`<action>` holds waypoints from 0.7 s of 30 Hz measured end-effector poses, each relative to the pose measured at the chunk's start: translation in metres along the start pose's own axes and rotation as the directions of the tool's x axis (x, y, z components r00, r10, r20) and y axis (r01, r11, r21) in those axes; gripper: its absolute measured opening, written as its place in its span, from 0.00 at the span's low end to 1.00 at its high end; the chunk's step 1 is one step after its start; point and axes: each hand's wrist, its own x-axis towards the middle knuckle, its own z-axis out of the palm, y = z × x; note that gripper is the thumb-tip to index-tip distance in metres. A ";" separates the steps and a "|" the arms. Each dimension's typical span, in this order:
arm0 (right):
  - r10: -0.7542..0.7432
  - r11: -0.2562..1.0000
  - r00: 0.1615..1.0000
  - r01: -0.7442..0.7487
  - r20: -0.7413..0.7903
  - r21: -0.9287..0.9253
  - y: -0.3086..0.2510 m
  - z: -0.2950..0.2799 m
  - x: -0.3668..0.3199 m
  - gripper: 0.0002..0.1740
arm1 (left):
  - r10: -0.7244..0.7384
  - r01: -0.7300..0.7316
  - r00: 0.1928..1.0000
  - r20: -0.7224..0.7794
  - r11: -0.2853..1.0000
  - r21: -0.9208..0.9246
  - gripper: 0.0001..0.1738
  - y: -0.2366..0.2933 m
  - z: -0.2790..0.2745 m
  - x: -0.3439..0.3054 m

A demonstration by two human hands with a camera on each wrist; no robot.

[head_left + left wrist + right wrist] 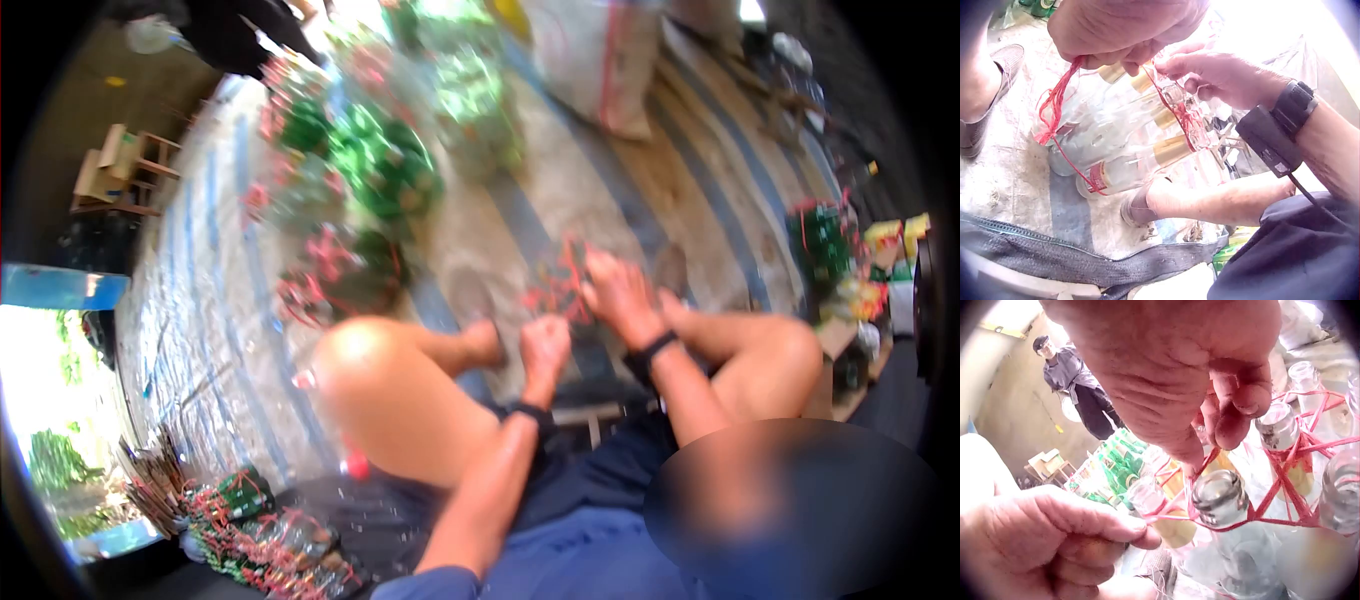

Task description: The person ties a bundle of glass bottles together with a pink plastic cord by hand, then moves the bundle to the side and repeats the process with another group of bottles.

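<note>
A bundle of clear glass bottles with gold neck bands stands between the feet, bound by red plastic string laced around the necks. My left hand pinches a strand between thumb and finger; in the left wrist view, more loose red string trails below this hand. Beside a bottle mouth, my right hand has its fingers curled, with thumb and fingertips pinching the string. The head view is blurred, and there the right hand covers part of the bundle.
Bundles of green bottles and clear bottles tied with red string stand ahead to the left. A large white sack is at the back. More bundles lie at the lower left. A person stands beyond the bottles.
</note>
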 end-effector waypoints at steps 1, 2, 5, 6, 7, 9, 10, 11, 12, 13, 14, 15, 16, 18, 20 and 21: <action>0.032 0.999 0.999 -0.032 0.016 0.012 -0.001 0.002 -0.002 0.19 | -0.053 0.053 0.998 0.024 0.999 -0.003 0.15 0.001 -0.001 0.000; 0.043 0.999 0.999 -0.043 0.016 0.015 -0.005 -0.002 0.000 0.15 | -0.136 0.135 0.990 0.041 0.991 0.010 0.15 0.004 -0.002 0.000; 0.122 0.983 0.990 -0.131 0.077 0.130 -0.002 -0.005 0.000 0.15 | -0.157 0.155 0.984 0.088 0.987 0.033 0.16 0.009 -0.005 0.001; 0.117 0.982 0.991 -0.126 0.073 0.141 -0.003 -0.007 -0.001 0.16 | -0.158 0.158 0.983 0.092 0.987 0.009 0.16 0.007 -0.004 0.001; 0.111 0.981 0.991 -0.121 0.072 0.153 -0.005 -0.008 -0.001 0.16 | -0.163 0.165 0.982 0.097 0.986 -0.013 0.16 0.003 -0.003 0.001; 0.091 0.976 0.995 -0.098 0.049 0.195 -0.003 -0.007 -0.002 0.17 | -0.148 0.152 0.984 0.098 0.988 -0.031 0.16 -0.002 -0.003 0.002; 0.082 0.968 0.996 -0.090 0.043 0.232 -0.001 -0.007 -0.002 0.17 | -0.149 0.155 0.982 0.113 0.987 -0.047 0.17 -0.003 -0.003 0.002; 0.064 0.969 0.997 -0.071 0.035 0.236 -0.001 -0.006 -0.002 0.17 | -0.142 0.147 0.985 0.095 0.988 -0.050 0.17 -0.004 -0.002 0.004; 0.068 0.966 0.997 -0.074 0.031 0.249 -0.001 -0.006 -0.003 0.17 | -0.166 0.172 0.980 0.111 0.984 -0.046 0.17 -0.003 -0.003 0.003; 0.074 0.962 0.997 -0.079 0.028 0.263 0.000 -0.005 -0.003 0.17 | -0.190 0.196 0.973 0.129 0.980 -0.041 0.17 -0.003 -0.003 0.004; 0.062 0.960 0.998 -0.064 0.017 0.273 0.001 -0.004 -0.003 0.16 | -0.203 0.208 0.970 0.136 0.978 -0.022 0.17 -0.003 -0.003 0.004; 0.047 0.959 0.999 -0.049 0.013 0.278 0.000 -0.006 -0.003 0.16 | -0.201 0.205 0.972 0.121 0.978 -0.024 0.17 -0.006 -0.002 0.005; 0.066 0.960 0.997 -0.071 0.029 0.271 -0.001 -0.007 -0.003 0.16 | -0.190 0.192 0.974 0.126 0.981 -0.008 0.17 -0.008 -0.002 0.006; 0.064 0.960 0.994 -0.086 0.090 0.265 -0.001 -0.012 -0.002 0.17 | -0.197 0.196 0.971 0.137 0.980 0.018 0.17 -0.010 -0.001 0.009; 0.031 0.965 0.996 -0.053 0.089 0.257 0.002 -0.010 -0.002 0.18 | -0.184 0.183 0.973 0.138 0.983 0.025 0.18 -0.010 -0.002 0.009; 0.010 0.969 0.996 -0.032 0.090 0.244 0.001 -0.013 -0.002 0.19 | -0.173 0.170 0.973 0.153 0.985 0.032 0.18 -0.011 -0.002 0.010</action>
